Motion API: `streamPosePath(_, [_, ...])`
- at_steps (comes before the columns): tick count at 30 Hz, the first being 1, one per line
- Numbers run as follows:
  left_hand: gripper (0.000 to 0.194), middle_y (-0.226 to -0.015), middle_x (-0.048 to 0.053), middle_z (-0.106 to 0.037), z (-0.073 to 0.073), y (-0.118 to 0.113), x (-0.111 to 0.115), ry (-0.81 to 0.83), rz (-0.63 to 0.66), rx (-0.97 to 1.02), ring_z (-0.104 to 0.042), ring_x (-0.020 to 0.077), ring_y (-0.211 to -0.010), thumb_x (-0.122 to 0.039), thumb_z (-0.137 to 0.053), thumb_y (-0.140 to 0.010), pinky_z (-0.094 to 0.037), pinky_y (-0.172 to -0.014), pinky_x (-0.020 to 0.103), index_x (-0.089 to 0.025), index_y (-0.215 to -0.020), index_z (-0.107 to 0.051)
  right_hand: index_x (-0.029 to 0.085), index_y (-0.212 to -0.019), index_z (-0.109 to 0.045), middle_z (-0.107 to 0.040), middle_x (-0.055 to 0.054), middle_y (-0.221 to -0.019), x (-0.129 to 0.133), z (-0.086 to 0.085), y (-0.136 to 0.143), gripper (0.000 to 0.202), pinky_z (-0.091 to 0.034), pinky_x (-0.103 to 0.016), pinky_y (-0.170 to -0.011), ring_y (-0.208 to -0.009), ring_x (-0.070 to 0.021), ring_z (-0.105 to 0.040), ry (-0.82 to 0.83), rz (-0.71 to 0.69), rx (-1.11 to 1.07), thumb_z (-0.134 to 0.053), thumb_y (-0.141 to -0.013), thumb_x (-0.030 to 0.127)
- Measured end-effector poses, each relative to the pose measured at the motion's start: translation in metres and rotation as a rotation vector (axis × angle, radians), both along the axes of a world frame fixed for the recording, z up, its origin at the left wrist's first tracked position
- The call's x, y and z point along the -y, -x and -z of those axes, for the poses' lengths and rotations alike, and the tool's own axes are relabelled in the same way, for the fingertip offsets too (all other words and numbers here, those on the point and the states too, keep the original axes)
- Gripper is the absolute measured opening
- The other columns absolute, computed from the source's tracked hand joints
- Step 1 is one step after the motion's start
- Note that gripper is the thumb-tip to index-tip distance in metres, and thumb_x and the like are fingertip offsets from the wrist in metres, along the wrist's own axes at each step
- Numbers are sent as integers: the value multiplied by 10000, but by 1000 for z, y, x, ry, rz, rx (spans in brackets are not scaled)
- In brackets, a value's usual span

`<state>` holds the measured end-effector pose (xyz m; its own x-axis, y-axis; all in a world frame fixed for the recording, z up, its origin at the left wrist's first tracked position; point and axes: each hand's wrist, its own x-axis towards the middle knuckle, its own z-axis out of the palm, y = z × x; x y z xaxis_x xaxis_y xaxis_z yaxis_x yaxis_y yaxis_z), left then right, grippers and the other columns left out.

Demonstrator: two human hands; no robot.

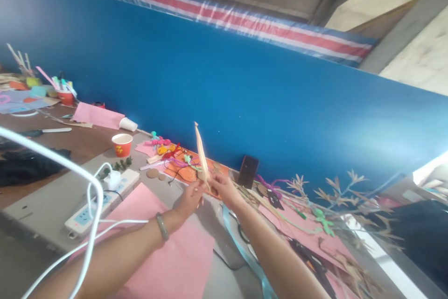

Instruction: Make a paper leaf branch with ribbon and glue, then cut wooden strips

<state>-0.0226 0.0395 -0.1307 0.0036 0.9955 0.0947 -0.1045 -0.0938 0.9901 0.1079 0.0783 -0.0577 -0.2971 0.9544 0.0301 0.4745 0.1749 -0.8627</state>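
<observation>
A pale, straw-coloured bundle of dry husk or fibre (200, 152) stands upright, narrowing to a small knot at its top. Both hands close round its lower end. My left hand (192, 200), with a green bangle on the wrist, pinches the base from the left. From the right, my right hand (221, 187) grips the same base with bent fingers. The two hands are almost touching, and they hide the bundle's bottom. Below them a large pink sheet (175, 252) lies on the grey table.
A white power strip (101, 201) with white cables crosses the left side. Behind it stands a red paper cup (122, 146). A phone (248, 171) leans against the blue partition (245, 93). Dried twigs (339, 187), a light-blue ribbon (241, 247) and craft scraps lie to the right.
</observation>
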Motion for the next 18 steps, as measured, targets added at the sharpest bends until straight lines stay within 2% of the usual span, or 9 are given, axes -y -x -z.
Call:
streamPosePath(4, [429,-556,-17,-509,-3,-4,8,-77,61,62,-447,91,-475,-548,-509,-819,-343,-486,216,-142,-685,-555,177,-634,-537,-460,54,-414,45,4,-9,367,-264,-208,-415,-378,-82,-371,64,-65,-91,-543,-785,511])
streamPosePath(7, [425,-617,17,-568,-9,-3,15,-76,142,82,-513,113,-560,-521,-518,-828,-382,-537,220,-127,-684,-582,179,-650,-534,-477,55,-424,62,9,-15,315,-271,-207,-428,-384,-80,-375,91,1,-188,-542,-799,456])
streamPosePath(10, [401,-688,48,-615,-13,-3,20,-32,284,140,-567,140,-632,-488,-507,-843,-417,-588,235,-119,-732,-620,184,-645,-508,-495,56,-449,70,18,-21,264,-292,-206,-439,-398,-78,-393,96,55,-254,-548,-794,398])
streamPosePath(12, [382,-716,56,-626,-13,-3,21,-21,333,157,-577,147,-665,-464,-500,-853,-428,-623,245,-121,-744,-630,187,-643,-500,-506,54,-457,71,23,-25,252,-309,-207,-445,-407,-81,-413,100,65,-272,-555,-790,383])
streamPosePath(16, [340,-647,31,-587,-11,-4,22,-44,300,81,-543,137,-639,-432,-559,-824,-411,-619,238,-128,-684,-617,194,-637,-488,-514,52,-450,71,31,-30,294,-314,-209,-430,-399,-85,-428,139,34,-271,-576,-782,433])
streamPosePath(18, [309,-614,14,-559,-10,-3,22,-62,303,53,-510,120,-609,-404,-621,-784,-392,-599,227,-127,-648,-601,196,-632,-485,-524,52,-451,71,36,-31,304,-313,-209,-422,-397,-86,-436,161,11,-241,-635,-739,437])
